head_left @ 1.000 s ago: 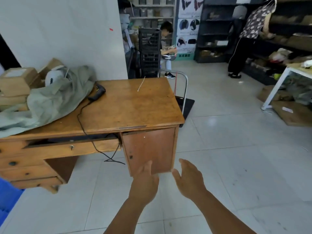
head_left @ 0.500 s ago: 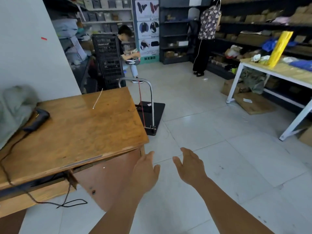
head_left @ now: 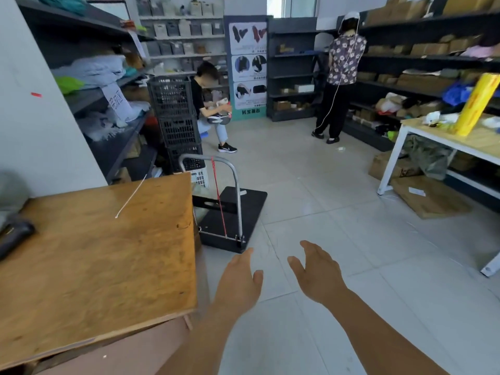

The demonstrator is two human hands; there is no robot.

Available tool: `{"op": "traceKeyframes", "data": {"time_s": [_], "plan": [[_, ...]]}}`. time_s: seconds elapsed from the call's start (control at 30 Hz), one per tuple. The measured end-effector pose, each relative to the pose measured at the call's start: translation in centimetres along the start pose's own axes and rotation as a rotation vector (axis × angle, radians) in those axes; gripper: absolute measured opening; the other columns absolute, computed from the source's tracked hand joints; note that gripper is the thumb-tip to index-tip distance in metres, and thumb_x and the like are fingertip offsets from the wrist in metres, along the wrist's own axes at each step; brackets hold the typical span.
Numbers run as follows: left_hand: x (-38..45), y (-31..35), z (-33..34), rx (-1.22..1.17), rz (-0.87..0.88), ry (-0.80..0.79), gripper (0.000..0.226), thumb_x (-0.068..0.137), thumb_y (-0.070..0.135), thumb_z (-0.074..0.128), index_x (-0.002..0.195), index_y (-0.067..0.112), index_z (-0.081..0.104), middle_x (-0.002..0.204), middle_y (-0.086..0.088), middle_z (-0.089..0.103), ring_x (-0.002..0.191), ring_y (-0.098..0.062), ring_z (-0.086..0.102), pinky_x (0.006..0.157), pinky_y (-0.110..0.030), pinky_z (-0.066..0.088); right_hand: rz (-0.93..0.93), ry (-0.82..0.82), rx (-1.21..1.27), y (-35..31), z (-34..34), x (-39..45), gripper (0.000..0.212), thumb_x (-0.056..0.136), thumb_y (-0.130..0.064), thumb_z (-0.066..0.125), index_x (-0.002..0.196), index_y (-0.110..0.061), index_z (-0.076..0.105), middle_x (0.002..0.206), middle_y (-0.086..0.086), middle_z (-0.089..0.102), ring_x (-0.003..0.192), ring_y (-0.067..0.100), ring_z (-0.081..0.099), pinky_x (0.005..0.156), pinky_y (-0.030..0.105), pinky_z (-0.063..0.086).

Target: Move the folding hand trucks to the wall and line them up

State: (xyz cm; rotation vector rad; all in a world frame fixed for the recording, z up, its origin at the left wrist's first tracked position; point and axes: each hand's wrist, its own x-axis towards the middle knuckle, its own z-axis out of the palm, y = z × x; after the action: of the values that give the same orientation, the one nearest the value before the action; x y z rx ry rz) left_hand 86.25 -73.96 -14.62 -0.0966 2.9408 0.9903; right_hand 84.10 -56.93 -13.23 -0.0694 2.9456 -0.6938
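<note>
Right now I have both hands out in front of me over the tiled floor [head_left: 338, 239], neither one touching anything. My left hand [head_left: 239, 280] is spread with relaxed fingers and holds nothing; my right hand [head_left: 318, 274] is likewise wide, fingers loosely extended, thumb pointing toward the left one. Ahead of them, apart from both, stands the folding hand truck [head_left: 238, 212]: a flat black platform on the floor with its grey metal handle [head_left: 209, 161] raised upright at the near end and a red cord [head_left: 219, 196] running down from the bar to the deck. It sits just beside the far right corner of the wooden tabletop [head_left: 94, 261], which fills the left of my view. A thin white strip [head_left: 131, 197] lies on that tabletop, and a dark object shows at its left edge. Behind the truck rises a stack of black crates [head_left: 176, 123], with a seated person [head_left: 208, 104] next to it. Another person [head_left: 341, 77] stands at the dark shelves [head_left: 433, 58] further back. A white-legged table [head_left: 422, 136] stands to the right.
</note>
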Motion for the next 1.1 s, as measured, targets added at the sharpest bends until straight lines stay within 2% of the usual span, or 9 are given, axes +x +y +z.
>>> {"op": "traceKeyframes", "data": {"time_s": [0.23,0.43,0.6,0.7,0.87,1.1], "plan": [[10.7,-0.5,-0.9,-0.038,-0.052,0.039,0.056,0.095,0.026,0.047,0.147,0.02,0.026,0.142,-0.005,0.042,0.13,-0.018,0.044,0.105,-0.032,0.039,-0.037,-0.002,-0.019,-0.1,-1.8,9.9,0.059,0.099,-0.046,0.03,0.149,-0.016,0.021,0.155,0.003,0.027,0.142,0.02,0.028,0.116,0.035,0.021],[20.8,-1.9,-2.9,-0.079,-0.086,0.092,0.052,0.094,0.024,0.05,0.143,0.019,0.032,0.13,-0.008,0.05,0.114,-0.022,0.053,0.094,-0.031,0.043,-0.071,-0.03,0.005,-2.6,-2.4,20.0,0.059,0.1,-0.045,0.029,0.15,-0.016,0.018,0.157,0.002,0.024,0.144,0.019,0.023,0.117,0.035,0.017],[27.9,-3.4,-4.7,-0.082,-0.133,0.121,0.056,0.095,0.027,0.048,0.146,0.019,0.028,0.136,-0.008,0.047,0.118,-0.022,0.053,0.099,-0.037,0.045,-0.112,-0.036,0.027,-4.9,-1.9,27.3,0.058,0.099,-0.045,0.032,0.149,-0.017,0.02,0.155,0.001,0.027,0.142,0.018,0.026,0.115,0.033,0.021],[30.6,-4.5,-5.4,-0.078,-0.148,0.139,0.055,0.095,0.029,0.045,0.146,0.02,0.028,0.141,-0.008,0.045,0.127,-0.023,0.046,0.103,-0.041,0.043,-0.119,-0.07,0.053,-5.7,-1.3,30.8,0.059,0.099,-0.045,0.033,0.149,-0.016,0.02,0.156,0.001,0.025,0.143,0.018,0.024,0.116,0.033,0.02],[36.1,-6.3,-6.1,-0.08,-0.194,0.181,0.054,0.097,0.033,0.043,0.147,0.019,0.027,0.143,-0.006,0.042,0.129,-0.021,0.045,0.106,-0.039,0.04,-0.17,-0.097,0.089,-7.3,0.4,38.4,0.061,0.098,-0.046,0.035,0.149,-0.015,0.021,0.156,0.003,0.026,0.143,0.02,0.024,0.117,0.037,0.022],[45.4,-7.8,-6.8,-0.058,-0.292,0.218,0.058,0.097,0.032,0.044,0.149,0.018,0.022,0.154,-0.002,0.032,0.142,-0.019,0.029,0.115,-0.038,0.03,-0.271,-0.162,0.05,-8.4,1.1,50.8,0.062,0.098,-0.047,0.035,0.149,-0.013,0.022,0.155,0.004,0.027,0.143,0.022,0.025,0.116,0.038,0.025]]}}
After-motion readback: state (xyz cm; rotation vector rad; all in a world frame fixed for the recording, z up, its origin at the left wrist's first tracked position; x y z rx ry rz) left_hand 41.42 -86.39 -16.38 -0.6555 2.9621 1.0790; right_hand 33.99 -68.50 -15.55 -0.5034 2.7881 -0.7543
